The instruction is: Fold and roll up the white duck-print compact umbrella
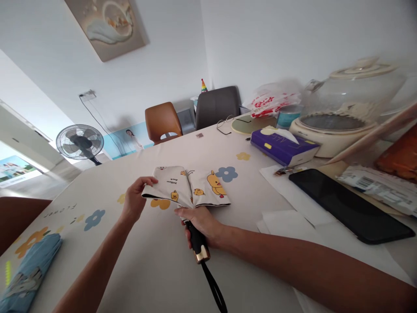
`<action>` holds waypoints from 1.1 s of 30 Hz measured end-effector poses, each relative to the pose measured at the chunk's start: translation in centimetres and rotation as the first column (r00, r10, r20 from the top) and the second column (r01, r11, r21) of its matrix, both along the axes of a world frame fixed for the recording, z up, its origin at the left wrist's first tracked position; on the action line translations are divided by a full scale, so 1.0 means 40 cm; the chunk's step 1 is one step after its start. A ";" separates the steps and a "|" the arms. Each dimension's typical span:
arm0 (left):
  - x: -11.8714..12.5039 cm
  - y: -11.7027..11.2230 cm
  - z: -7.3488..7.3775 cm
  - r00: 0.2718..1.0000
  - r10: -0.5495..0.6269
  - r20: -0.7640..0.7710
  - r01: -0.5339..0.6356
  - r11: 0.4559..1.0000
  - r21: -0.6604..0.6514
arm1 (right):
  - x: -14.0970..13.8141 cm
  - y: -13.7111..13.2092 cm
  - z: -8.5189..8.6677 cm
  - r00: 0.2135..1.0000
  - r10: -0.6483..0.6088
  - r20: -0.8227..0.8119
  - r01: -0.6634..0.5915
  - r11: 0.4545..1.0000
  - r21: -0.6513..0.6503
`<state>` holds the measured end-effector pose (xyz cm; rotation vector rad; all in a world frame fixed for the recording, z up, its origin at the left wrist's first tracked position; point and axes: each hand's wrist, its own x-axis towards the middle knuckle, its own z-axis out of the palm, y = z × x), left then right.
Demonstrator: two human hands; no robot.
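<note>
A folded cream umbrella (187, 186) printed with yellow ducks lies over the table in front of me. My right hand (201, 222) is closed round its black handle (198, 245), which has a gold band and a black wrist strap trailing toward me. My left hand (134, 201) pinches the left edge of the umbrella's fabric between thumb and fingers, holding that fold out to the side.
The table (156, 261) has a cream cloth with flowers. A blue folded umbrella (29, 274) lies at the near left. At the right are a black tablet (348, 204), papers, a purple tissue box (283, 148) and a cooker with glass lid (345, 108). Two chairs and a fan stand beyond.
</note>
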<state>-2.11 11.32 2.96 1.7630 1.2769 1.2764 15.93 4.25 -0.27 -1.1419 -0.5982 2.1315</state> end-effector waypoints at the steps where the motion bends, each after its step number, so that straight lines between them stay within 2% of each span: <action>1: -0.011 -0.004 -0.021 1.000 0.015 -0.006 -0.015 1.000 -0.019 | 0.001 0.000 0.000 1.000 0.000 -0.002 0.000 1.000 0.007; 3: -0.023 -0.009 -0.054 0.999 0.042 -0.012 -0.043 0.998 -0.046 | 0.002 -0.001 0.001 1.000 -0.007 -0.012 0.007 1.000 0.029; 5: -0.024 -0.012 -0.071 0.998 0.059 -0.014 -0.060 0.997 -0.049 | 0.005 -0.002 0.005 1.000 -0.006 -0.009 0.007 0.999 0.036; 10: -0.028 -0.007 -0.077 0.999 0.032 0.029 -0.031 0.999 -0.021 | 0.013 -0.002 0.015 1.000 -0.006 0.029 0.007 0.999 -0.034; 14: -0.047 -0.003 -0.072 0.997 -0.004 0.073 0.004 1.000 0.005 | 0.019 -0.001 0.017 0.999 0.047 0.006 -0.047 0.996 -0.079; 20: -0.078 -0.011 -0.036 0.994 -0.069 0.085 0.067 0.997 0.025 | 0.017 -0.005 0.020 0.998 0.047 0.044 -0.042 0.994 -0.099; 27: -0.089 -0.013 -0.020 0.996 -0.093 0.009 0.094 0.993 -0.069 | 0.017 -0.004 0.022 0.996 0.027 0.089 -0.020 0.996 -0.082; 30: -0.095 -0.012 -0.017 0.990 -0.142 -0.017 0.139 0.982 -0.125 | 0.017 -0.005 0.023 0.995 0.025 0.101 -0.020 0.999 -0.047; 33: -0.106 -0.009 -0.021 0.972 -0.211 -0.105 0.188 0.963 -0.195 | 0.015 -0.007 0.022 0.989 0.027 0.145 -0.024 1.000 -0.020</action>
